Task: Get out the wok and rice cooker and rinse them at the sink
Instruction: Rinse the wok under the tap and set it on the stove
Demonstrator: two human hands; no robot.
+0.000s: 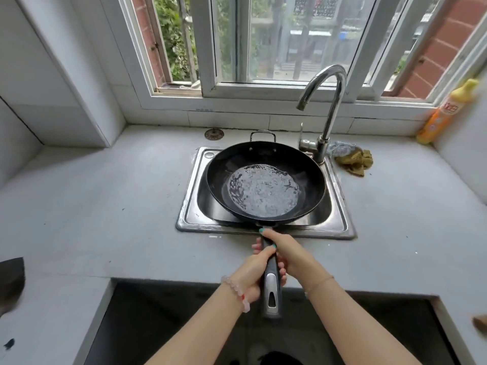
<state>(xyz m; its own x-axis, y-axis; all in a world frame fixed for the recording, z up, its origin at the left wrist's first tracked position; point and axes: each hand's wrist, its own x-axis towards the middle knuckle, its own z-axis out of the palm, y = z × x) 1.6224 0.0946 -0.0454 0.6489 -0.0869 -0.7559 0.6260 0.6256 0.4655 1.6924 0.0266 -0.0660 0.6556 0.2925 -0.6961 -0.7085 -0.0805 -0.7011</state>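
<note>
A black wok point(311, 175) sits over the steel sink point(189, 206), with a rippling pool of water in its bottom. Its long black handle point(272, 293) points back toward me. My left hand point(253, 272) wraps the handle from the left. My right hand point(286, 252) grips it from the right, nearer the pan. The chrome tap point(329, 101) arches behind the wok and no water runs from its spout. No rice cooker is in view.
A yellow-brown cloth point(355, 160) and a metal scourer lie right of the tap base. An orange detergent bottle point(442, 114) leans in the right corner. A round strainer point(214, 133) lies behind the sink. An open dark recess gapes below the counter edge.
</note>
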